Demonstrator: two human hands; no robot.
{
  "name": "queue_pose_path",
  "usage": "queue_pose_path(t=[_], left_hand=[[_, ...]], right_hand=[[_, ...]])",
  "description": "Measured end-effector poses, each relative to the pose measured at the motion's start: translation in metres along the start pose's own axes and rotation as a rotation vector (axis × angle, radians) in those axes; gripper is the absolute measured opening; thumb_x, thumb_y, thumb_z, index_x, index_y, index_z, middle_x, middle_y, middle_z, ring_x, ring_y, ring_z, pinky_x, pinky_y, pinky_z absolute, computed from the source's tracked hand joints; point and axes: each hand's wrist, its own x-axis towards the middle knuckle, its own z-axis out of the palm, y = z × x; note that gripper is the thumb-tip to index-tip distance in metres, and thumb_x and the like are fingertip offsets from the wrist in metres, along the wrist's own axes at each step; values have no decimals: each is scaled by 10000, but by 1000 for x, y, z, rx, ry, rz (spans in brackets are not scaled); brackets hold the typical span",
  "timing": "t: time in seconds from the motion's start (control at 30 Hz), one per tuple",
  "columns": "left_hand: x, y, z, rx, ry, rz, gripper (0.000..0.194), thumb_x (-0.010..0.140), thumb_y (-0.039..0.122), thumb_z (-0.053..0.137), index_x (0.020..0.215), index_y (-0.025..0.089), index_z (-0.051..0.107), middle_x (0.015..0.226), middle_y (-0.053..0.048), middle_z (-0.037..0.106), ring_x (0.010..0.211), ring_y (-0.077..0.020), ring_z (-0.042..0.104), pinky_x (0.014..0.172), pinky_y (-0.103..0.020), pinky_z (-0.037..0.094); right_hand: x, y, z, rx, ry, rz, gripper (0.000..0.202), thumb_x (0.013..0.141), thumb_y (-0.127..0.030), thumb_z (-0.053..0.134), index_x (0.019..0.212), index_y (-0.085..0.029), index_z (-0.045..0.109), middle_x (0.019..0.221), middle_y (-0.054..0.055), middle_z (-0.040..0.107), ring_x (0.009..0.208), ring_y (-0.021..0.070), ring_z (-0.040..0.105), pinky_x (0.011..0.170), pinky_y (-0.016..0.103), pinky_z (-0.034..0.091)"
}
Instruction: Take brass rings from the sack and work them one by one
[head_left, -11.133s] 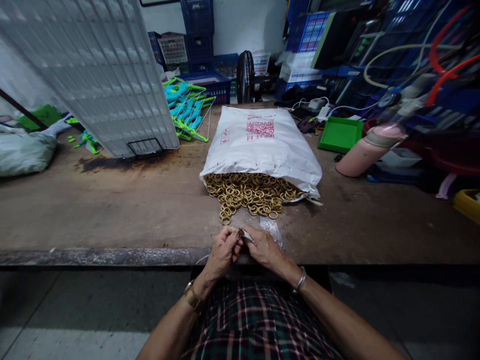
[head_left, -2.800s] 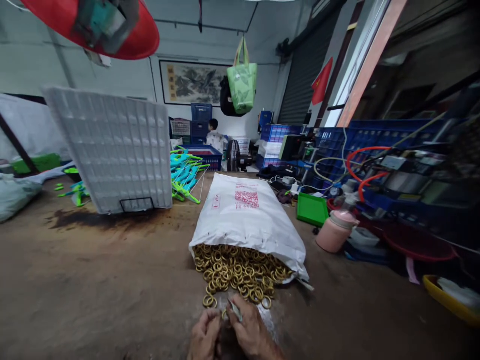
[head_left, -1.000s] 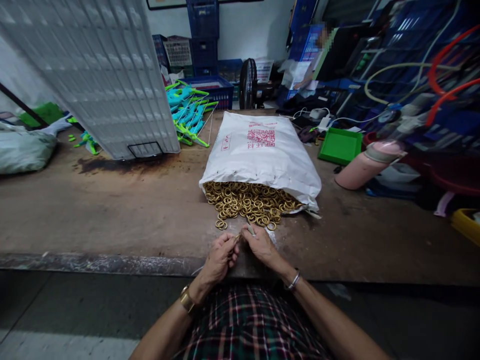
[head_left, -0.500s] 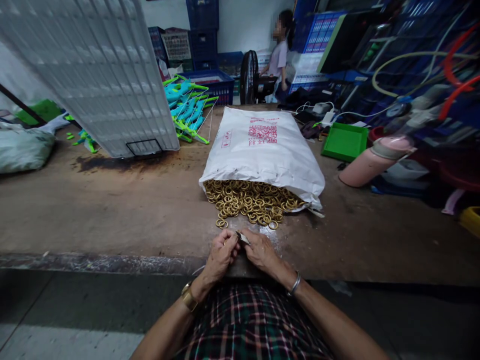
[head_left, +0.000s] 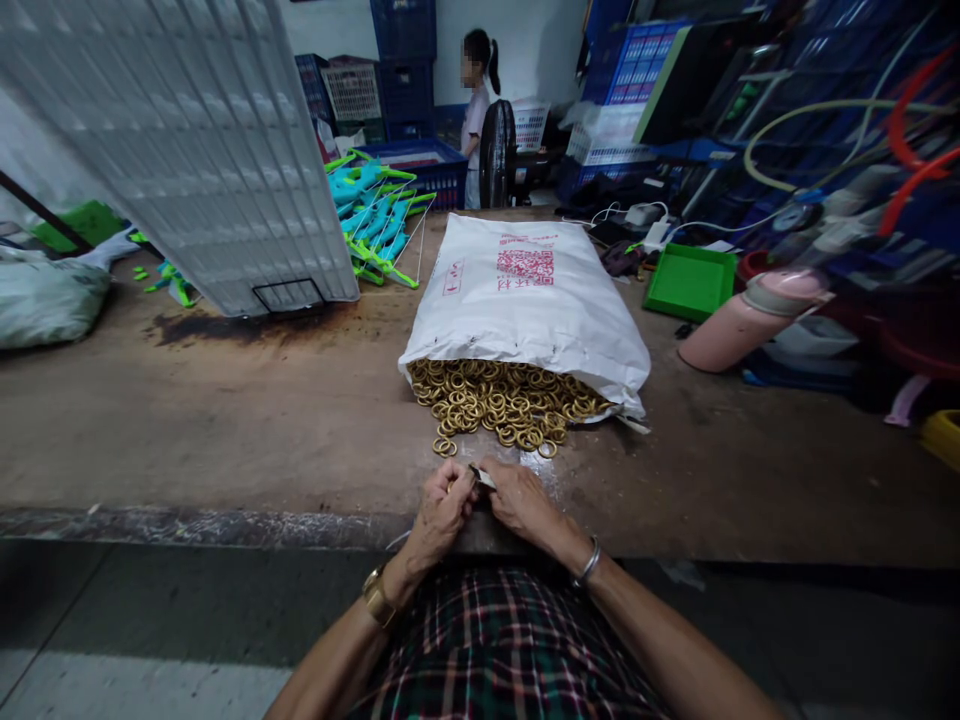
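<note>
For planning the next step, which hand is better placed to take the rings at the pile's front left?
Probably the left hand: it is nearer those rings. The right hand sits farther right and grips a pale tool.

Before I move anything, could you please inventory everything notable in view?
bench: one, brown, under sack
sack: one, white, mid bench
rings: many, brassy, at sack mouth
panel: one, whitish, bench left
plastic pieces: several, cyan, green, beside panel
bag: one, greenish, far left
tray: one, green, right of sack
bottle: one, pink, near tray
fan: one, black, behind sack
crates: several, blue or white, background
hoses: several, orange, yellowish, right
person: one, pale top, near fan
tool: one, pale, near rings
left-hand grip: one, left of tool
right-hand grip: one, holding tool
</note>
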Motion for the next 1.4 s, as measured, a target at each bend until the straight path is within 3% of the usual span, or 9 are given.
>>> queue_pose_path(t=[0.23,0.4,0.53,0.63,0.83,0.97,1.1,1.27,1.4], left_hand=[[-30,16,2,-274,-291,-36,302,778,466,533,717,177,472,566,42,496,401,-40,369,360,-158,257],[-22,12,-11,-483,-156,-97,255,781,391,547,731,144,510,693,-2,536,450,-37,402,354,-149,250],[-22,6,-23,-619,-104,-112,179,764,330,563,747,164,495,730,-6,567,454,-47,441,364,-152,265],[-23,2,-31,-747,-91,-180,171,725,291,607,826,172,537,685,10,553,471,-51,459,374,-139,265],[-14,-7,-39,-942,-21,-268,192,642,255,687,662,114,558,695,-35,579,584,-79,538,395,-130,303],[-8,-6,-37,-854,50,-237,228,633,272,694,635,125,520,660,-16,566,589,-83,545,393,-131,318],[-1,-4,-32,-486,123,-55,268,690,394,632,729,162,503,560,48,491,449,-57,435,346,-136,274],[11,-1,-24,-81,107,79,376,744,392,539,1045,166,517,572,58,498,408,-57,397,359,-157,286],[16,2,-14,15,37,71,308,754,393,507,927,148,575,515,61,469,399,-55,362,398,-173,288]], right_hand=[[18,5,-1,-66,33,68,234,793,-146,414,980,-151,555,748,78,651,652,169,575,543,257,269],[34,-1,19,56,241,-128,257,765,-107,417,989,-178,522,886,63,635,810,164,567,669,236,356],[47,-14,25,-43,129,-168,382,773,-134,446,1151,-193,449,1017,71,607,885,175,553,696,249,361],[52,-21,21,-148,50,-106,338,780,-134,445,1109,-204,474,1013,71,597,844,178,554,663,262,351],[51,-23,16,-151,110,-86,302,739,-72,423,1010,-175,506,956,73,606,794,175,551,653,266,340],[52,-16,15,-35,157,-96,231,722,-67,418,910,-158,518,867,68,601,748,160,525,654,256,334],[50,-7,5,323,181,-13,169,827,-229,365,726,-175,489,653,2,515,614,125,452,585,235,325],[35,-4,-11,840,40,103,195,779,-362,429,681,-194,445,504,-79,339,436,75,309,435,198,255],[24,-9,-14,1151,-123,182,271,730,-467,503,741,-211,415,463,-121,261,351,47,193,348,177,170]])
